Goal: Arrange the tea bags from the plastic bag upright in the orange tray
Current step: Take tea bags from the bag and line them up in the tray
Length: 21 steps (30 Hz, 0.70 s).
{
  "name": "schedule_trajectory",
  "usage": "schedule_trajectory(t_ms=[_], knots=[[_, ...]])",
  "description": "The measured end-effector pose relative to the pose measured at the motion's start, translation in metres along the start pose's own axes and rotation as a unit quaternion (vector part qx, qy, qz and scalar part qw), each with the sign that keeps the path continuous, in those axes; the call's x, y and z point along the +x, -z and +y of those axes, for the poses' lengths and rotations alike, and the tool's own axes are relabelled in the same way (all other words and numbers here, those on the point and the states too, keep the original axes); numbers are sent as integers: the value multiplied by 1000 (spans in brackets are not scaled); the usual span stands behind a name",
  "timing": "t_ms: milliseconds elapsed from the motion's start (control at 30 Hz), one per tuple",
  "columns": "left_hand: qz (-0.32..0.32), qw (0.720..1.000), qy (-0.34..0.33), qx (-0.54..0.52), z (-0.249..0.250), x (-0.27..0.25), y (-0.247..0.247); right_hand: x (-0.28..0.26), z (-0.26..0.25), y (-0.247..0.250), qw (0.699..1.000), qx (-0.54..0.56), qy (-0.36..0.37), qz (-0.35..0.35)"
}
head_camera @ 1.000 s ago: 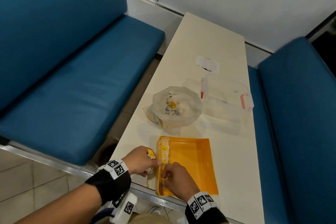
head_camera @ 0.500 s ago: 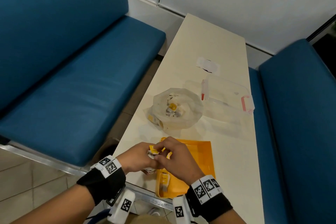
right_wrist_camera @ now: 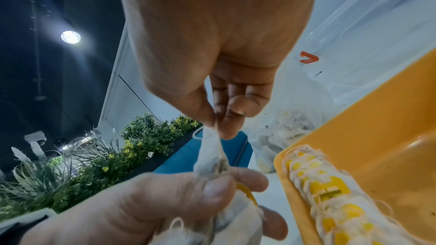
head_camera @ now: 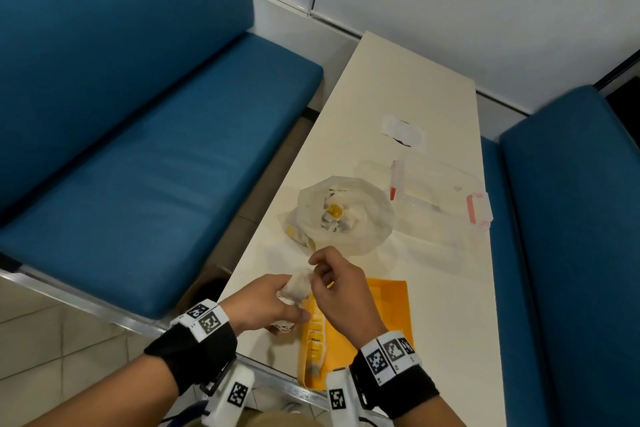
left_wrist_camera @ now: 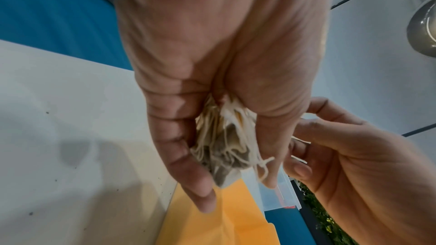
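My left hand (head_camera: 273,298) grips a bunch of white tea bags (left_wrist_camera: 221,142) with tangled strings, just left of the orange tray (head_camera: 388,302). My right hand (head_camera: 332,277) pinches the top of one tea bag (right_wrist_camera: 212,148) in that bunch between thumb and forefinger. A row of tea bags with yellow tags (right_wrist_camera: 330,189) stands along the tray's left wall (head_camera: 313,333). The crumpled clear plastic bag (head_camera: 346,215) with more tea bags lies open on the table beyond the tray.
A clear plastic container with red clips (head_camera: 440,194) sits right of the bag, and a white paper scrap (head_camera: 401,130) lies farther back. Blue bench seats (head_camera: 138,156) flank the narrow cream table (head_camera: 398,80). The tray sits at the table's near edge.
Both hands have risen from the tray's left wall and come together above it. My right hand has taken hold of one tea bag in the left hand's bunch.
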<state>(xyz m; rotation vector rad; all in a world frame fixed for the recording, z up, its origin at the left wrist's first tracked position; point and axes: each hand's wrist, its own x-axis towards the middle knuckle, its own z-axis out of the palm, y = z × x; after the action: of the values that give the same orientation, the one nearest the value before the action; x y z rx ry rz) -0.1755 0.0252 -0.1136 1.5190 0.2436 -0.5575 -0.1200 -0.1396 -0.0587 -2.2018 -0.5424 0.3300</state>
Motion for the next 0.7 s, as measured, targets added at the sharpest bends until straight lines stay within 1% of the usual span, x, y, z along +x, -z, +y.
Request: schedule_trajectory(t_ms=[133, 267, 467, 600, 700], knots=[[6, 1000, 28, -5, -3, 2, 6, 4, 5, 10, 1000, -17, 15, 10], [12, 999, 41, 0, -5, 2, 10, 6, 12, 21, 999, -28, -26, -18], [15, 998, 53, -2, -9, 2, 13, 1, 21, 35, 996, -76, -38, -34], [25, 998, 61, -1, -9, 4, 9, -13, 27, 41, 991, -80, -72, -83], [32, 997, 71, 16, -10, 7, 5, -27, 34, 40, 979, -86, -111, -147]])
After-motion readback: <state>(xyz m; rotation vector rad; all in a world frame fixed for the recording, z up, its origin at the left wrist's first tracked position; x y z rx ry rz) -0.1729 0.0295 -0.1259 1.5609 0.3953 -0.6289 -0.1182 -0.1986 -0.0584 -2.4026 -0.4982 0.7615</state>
